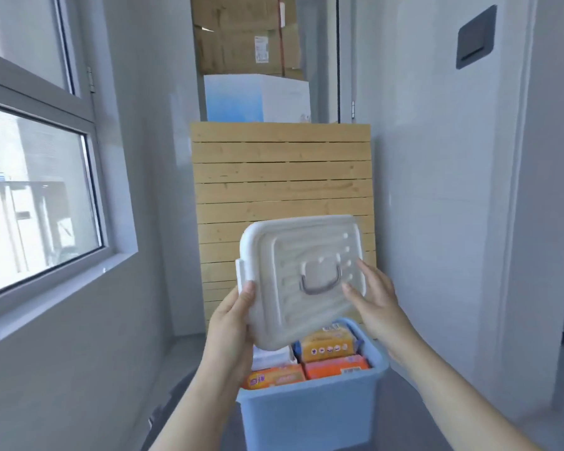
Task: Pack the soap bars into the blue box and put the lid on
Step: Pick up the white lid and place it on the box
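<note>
White lid (293, 278) tilted over blue box (310, 415) | wooden slats (280, 177) behind

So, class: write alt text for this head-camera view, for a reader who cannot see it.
Two bare hands hold a white lid tilted above an open blue box packed with orange soap bars; the left hand grips its edge, the right hand touches its top.
</note>
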